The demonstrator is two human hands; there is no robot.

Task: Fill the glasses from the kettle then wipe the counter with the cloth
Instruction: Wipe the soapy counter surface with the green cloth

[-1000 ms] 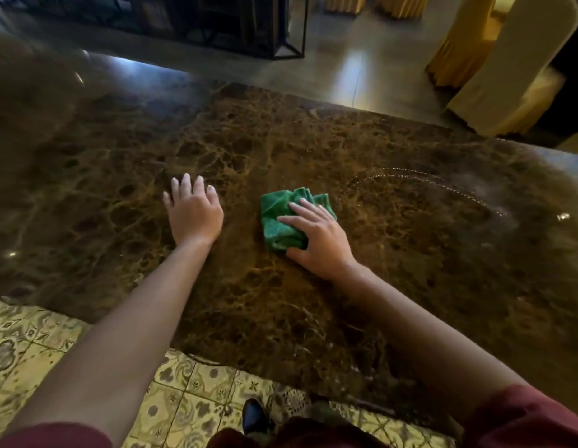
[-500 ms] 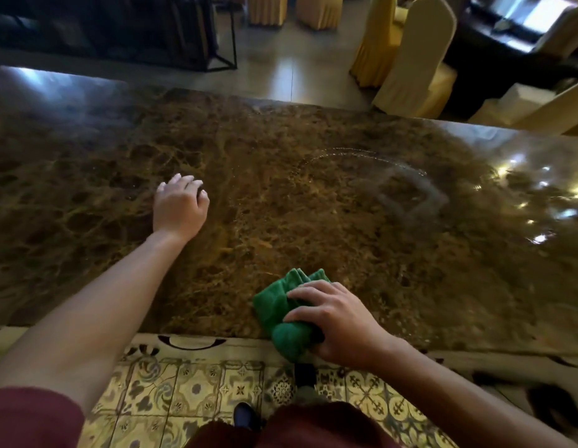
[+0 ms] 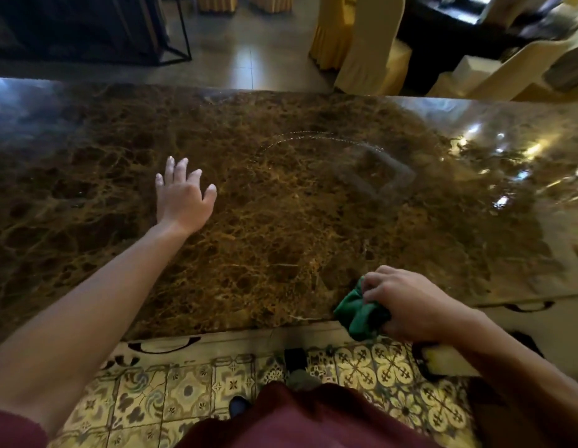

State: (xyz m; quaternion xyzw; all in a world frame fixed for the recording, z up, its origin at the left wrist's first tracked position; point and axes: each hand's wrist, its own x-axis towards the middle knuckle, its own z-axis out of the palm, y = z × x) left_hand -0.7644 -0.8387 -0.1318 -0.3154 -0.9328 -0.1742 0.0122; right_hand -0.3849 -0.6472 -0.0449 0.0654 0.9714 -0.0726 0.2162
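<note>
A bunched green cloth (image 3: 357,313) sits at the near edge of the brown marble counter (image 3: 281,221), partly hanging past it. My right hand (image 3: 410,305) grips the cloth with curled fingers. Farther left, my left hand (image 3: 181,195) is over the counter with its fingers spread and straight. A curved trail of water drops (image 3: 313,137) marks the counter beyond the middle. No glasses or kettle are in view.
Chairs with cream and yellow covers (image 3: 368,46) stand beyond the counter's far edge at the right. A dark metal-framed stand (image 3: 119,33) is at the far left. Patterned floor tiles (image 3: 378,370) lie below the near edge.
My right hand has dragged the cloth from the counter's middle to the near edge and then rightward. My left hand has spread its fingers.
</note>
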